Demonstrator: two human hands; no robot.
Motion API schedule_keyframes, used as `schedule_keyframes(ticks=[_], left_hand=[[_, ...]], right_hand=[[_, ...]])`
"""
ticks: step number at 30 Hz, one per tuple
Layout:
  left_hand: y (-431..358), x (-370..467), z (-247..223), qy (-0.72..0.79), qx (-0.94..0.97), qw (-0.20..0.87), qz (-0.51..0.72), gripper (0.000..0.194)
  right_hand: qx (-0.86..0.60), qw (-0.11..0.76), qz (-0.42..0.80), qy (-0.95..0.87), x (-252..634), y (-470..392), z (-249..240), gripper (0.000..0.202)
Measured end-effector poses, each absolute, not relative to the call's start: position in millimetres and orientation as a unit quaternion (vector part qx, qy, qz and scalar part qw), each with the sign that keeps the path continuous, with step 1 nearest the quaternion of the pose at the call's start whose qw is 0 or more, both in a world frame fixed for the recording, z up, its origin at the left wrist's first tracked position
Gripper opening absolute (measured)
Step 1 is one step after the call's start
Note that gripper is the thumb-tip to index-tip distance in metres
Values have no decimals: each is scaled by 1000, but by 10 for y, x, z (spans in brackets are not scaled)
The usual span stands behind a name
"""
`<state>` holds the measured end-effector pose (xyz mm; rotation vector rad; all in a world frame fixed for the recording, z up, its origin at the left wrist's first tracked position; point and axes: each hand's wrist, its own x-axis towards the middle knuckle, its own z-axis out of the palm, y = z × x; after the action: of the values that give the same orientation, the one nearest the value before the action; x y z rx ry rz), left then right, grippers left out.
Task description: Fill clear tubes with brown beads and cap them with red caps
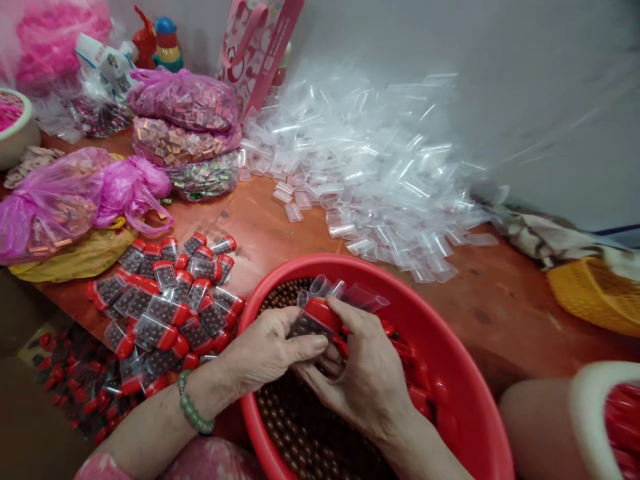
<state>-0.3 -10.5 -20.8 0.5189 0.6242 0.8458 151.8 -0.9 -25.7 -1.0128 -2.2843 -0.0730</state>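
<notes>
Above a red basin (465,360), my left hand (280,350) and my right hand (365,367) meet on one small clear plastic container (306,325) filled with dark brown balls. Its red cap (323,312) points up and to the right. My left thumb and fingers pinch the clear body, while my right fingers close round the capped end. Below my hands, loose brown balls (285,433) fill the left side of the basin. Red caps (420,387) lie along its right side, and several clear tubes (367,297) rest near the far rim.
Filled red-capped containers (165,313) are heaped on the table left of the basin, with more (85,380) lower down. A large pile of clear tubes (370,173) lies against the wall. Pink bags (185,107) stand back left. A yellow basket (600,293) and white tub (580,413) are at right.
</notes>
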Motion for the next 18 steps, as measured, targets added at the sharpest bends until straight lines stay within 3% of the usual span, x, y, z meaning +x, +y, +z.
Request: schedule_keyframes(ticks=[12,18], left_hand=[[-89,-8,-249,271,260,833,406,40],[-22,7,-260,280,231,858,363,59]], right_hand=[[-354,353,-57,-864,1487,27,-271,62],[-336,340,-19,-878,1523,21,-253,65]])
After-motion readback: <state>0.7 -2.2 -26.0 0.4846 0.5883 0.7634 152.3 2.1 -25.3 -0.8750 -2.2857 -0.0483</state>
